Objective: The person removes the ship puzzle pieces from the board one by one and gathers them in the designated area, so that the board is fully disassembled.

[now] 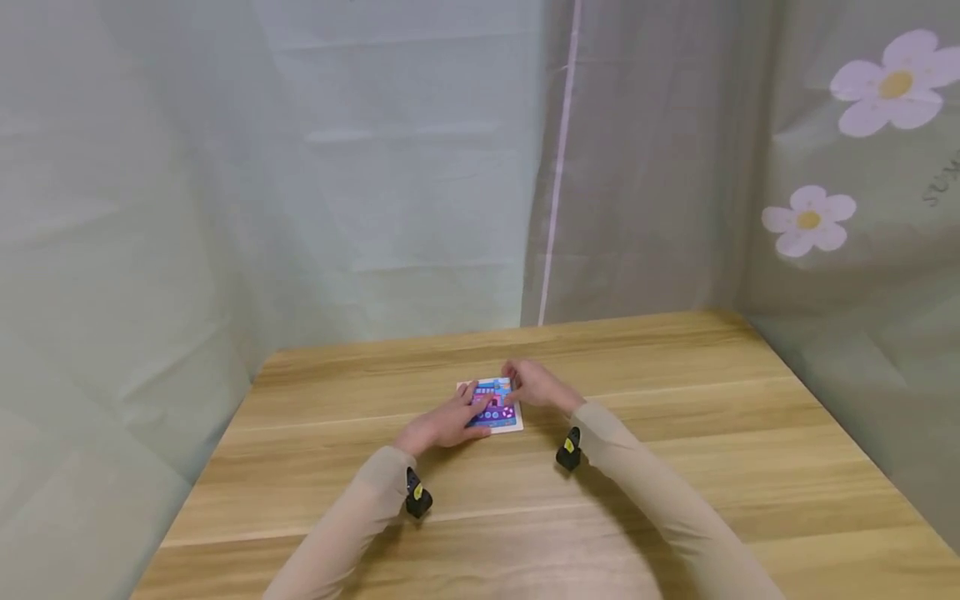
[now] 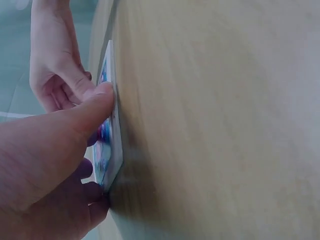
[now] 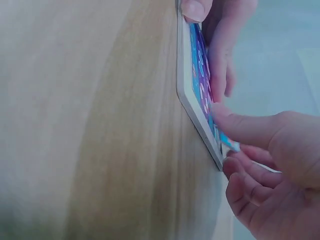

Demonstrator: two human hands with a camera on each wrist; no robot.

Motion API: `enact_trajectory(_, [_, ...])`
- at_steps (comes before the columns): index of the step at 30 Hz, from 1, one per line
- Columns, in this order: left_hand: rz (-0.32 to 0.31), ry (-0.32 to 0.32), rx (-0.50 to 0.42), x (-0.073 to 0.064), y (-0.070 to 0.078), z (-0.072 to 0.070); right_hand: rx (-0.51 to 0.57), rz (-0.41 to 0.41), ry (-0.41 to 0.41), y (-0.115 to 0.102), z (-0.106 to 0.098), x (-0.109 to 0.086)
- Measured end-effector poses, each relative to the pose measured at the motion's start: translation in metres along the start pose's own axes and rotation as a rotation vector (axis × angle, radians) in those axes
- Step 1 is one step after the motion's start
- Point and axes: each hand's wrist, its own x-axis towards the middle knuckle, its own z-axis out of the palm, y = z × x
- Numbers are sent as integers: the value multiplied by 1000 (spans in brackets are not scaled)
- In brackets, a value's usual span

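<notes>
A small flat picture board (image 1: pixel 498 417) with a white border and a blue, pink and purple picture lies on the table. My left hand (image 1: pixel 450 421) rests on its left part, fingers spread over the picture and thumb at the near edge. My right hand (image 1: pixel 538 387) is at the far right corner. In the right wrist view, its thumb (image 3: pixel 245 125) and curled fingers pinch a small blue piece (image 3: pixel 231 144) that tilts up from the board's corner. The thumb hides part of this piece. The left wrist view shows the board's white edge (image 2: pixel 116 135) side-on.
The wood-grain table (image 1: pixel 480 533) extends around the board on all sides. Grey-green curtains (image 1: pixel 397 167) hang behind and beside it, with white flowers (image 1: pixel 808 220) printed on the right one. A small black camera (image 1: pixel 568 450) sits on each wrist.
</notes>
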Motion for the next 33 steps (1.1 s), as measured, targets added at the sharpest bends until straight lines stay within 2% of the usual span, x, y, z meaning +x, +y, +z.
enact_trajectory(7, [35,-5,-9,-2,-4,5,153,-1,90,2,6,-3])
enact_trajectory(17, [37,10,39,0,-9,9,454,165,118,4,4,1])
enact_trajectory(21, [44,7,63,2,-9,8,501,187,144,7,0,0])
enact_trajectory(27, [48,11,28,-1,-8,5,538,209,154,16,-5,-4])
enact_trajectory(33, [52,16,24,1,-8,8,533,246,168,31,-10,-7])
